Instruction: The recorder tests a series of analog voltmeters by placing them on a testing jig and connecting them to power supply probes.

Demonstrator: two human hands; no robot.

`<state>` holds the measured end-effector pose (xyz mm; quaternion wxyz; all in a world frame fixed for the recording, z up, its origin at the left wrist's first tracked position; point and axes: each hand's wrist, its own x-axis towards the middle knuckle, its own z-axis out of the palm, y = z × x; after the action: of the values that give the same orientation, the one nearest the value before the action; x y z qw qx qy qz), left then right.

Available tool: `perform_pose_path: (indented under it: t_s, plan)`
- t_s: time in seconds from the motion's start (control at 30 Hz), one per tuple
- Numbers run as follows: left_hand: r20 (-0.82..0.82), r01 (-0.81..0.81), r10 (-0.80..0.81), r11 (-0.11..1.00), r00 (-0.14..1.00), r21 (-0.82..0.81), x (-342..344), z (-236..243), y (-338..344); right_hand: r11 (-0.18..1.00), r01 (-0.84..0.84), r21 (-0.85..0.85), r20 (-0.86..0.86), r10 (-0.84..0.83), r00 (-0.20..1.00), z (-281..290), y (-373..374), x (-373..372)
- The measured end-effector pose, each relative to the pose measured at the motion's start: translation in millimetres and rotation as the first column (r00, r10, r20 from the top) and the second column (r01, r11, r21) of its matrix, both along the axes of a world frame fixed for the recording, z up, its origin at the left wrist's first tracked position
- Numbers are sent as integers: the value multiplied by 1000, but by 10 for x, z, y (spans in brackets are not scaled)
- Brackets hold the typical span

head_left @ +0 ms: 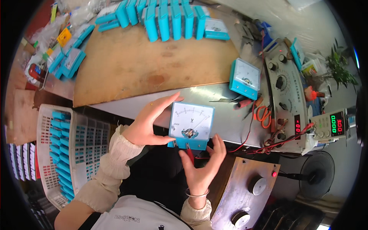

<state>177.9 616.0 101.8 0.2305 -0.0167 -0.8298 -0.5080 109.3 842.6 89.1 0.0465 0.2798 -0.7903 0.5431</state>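
Mid-frame, the left hand's [146, 122] grip holds the analog voltmeter [191, 117]; the right hand [204, 170], thumb and fingers parted, is beside the red clip [190, 154]. Terminal connection seems in hand, calling next for steady support.

Wears wht top [147, 214], cream gathered slvs [109, 178], R-wrist bangle [197, 196].

The head-worn fisheye camera is positioned above the panel meter [191, 120], on the wearer's side, and faces downward and forward. The meter lies at close range near the view centre; coverage extends beyond it across the wooden board [126, 63].
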Motion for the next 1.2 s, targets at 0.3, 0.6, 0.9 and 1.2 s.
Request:
perform_pose_path:
  t_s: [0.3,0.6,0.9,1.2]
  plan:
    - [-80,127,-147,969,986,-212,-475,126,771,962,259,82,-21,-258,966,63,193,60]
    - [-3,137,-142,957,990,-254,-814,-315,1337,334,923,190,-264,-888,375,-1042,2324,-1430]
    - [167,11,39,958,985,-288,-295,-261,959,195,940,281,-330,-900,285,-1433,2921,-1491]
    - [175,-165,211,956,962,-242,44,-64,862,397,901,175,-256,-865,431,-912,1981,-1542]
